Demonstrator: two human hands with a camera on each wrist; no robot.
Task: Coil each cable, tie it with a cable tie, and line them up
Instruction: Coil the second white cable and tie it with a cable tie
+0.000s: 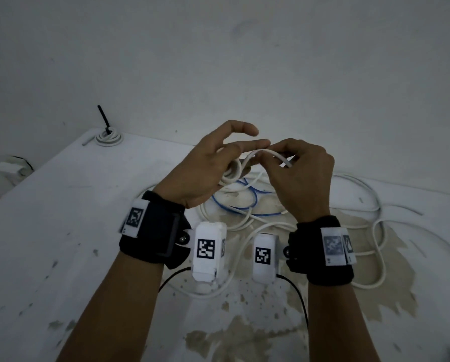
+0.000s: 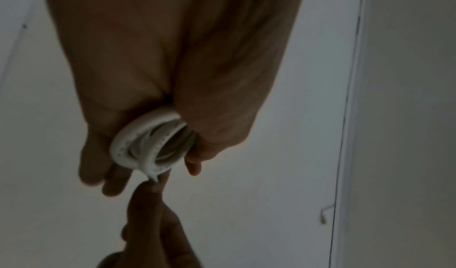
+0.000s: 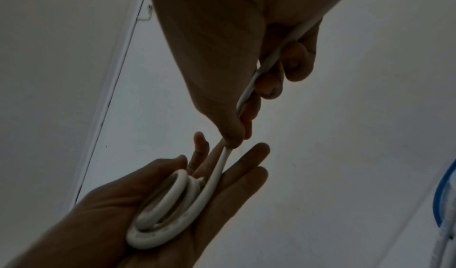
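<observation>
My left hand [image 1: 205, 168] is raised above the table and cradles a small coil of white cable [image 1: 231, 173] in its palm. The thumb presses on the coil and the fingers stretch forward. In the right wrist view the coil [image 3: 167, 209] lies in the left hand [image 3: 106, 219] as a few loops, and a strand [image 3: 222, 167] leads up from it. My right hand [image 1: 305, 178] pinches that strand [image 1: 271, 153] between thumb and forefinger just past the left fingertips. The rest of the strand runs back through the right hand's [image 3: 222, 57] curled fingers. The left wrist view shows the coil [image 2: 148, 145] edge-on.
A finished white coil [image 1: 108, 139] with a black cable tie [image 1: 103, 118] sticking up lies at the table's far left corner. Loose white cables [image 1: 375, 207] and a blue cable [image 1: 247, 202] sprawl on the stained white table [image 1: 62, 231] under and right of my hands.
</observation>
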